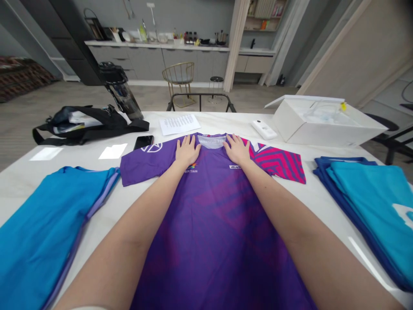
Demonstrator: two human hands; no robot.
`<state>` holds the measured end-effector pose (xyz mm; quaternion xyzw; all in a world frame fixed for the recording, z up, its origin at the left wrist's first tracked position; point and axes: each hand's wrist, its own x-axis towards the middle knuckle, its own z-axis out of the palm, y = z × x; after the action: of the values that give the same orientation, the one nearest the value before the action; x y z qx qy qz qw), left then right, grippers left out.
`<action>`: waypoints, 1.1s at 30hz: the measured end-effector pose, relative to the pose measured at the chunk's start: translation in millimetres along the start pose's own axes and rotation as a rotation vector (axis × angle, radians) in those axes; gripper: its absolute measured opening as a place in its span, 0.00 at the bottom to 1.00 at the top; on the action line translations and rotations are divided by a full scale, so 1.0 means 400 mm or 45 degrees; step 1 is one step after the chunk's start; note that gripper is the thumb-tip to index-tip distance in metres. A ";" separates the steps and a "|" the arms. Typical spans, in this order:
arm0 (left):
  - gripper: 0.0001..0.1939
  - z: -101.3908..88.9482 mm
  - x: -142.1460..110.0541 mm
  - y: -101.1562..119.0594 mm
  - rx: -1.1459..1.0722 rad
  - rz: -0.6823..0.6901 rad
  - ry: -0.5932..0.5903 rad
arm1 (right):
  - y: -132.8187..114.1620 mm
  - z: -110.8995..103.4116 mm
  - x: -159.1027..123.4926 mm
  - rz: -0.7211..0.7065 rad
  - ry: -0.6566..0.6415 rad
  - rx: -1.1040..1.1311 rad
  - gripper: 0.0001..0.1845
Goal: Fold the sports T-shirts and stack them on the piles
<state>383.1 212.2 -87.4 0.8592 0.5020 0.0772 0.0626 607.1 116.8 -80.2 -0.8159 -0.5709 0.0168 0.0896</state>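
A purple sports jersey [213, 215] lies spread flat on the white table [135, 193], collar away from me, one sleeve striped pink. My left hand [187, 150] rests flat on the jersey's left shoulder beside the collar, fingers stretched out. On the right shoulder my right hand [237, 148] lies the same way, palm down and fingers apart. Neither hand holds anything.
Blue shirts [41, 228] lie at the left, folded blue garments [371, 202] at the right. Behind the jersey are a black phone [143, 141], a printed sheet [179, 123], a white device [264, 129], an open white box [322, 120] and a black bag [87, 122].
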 end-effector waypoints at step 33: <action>0.33 -0.091 -1.047 0.194 0.015 0.293 -0.050 | -0.097 -0.099 -1.058 -0.255 -0.145 0.016 0.35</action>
<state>239.3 -189.9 -66.5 0.9127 0.3993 0.0642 0.0581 429.1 -271.1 -66.5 -0.7518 -0.6538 0.0577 0.0635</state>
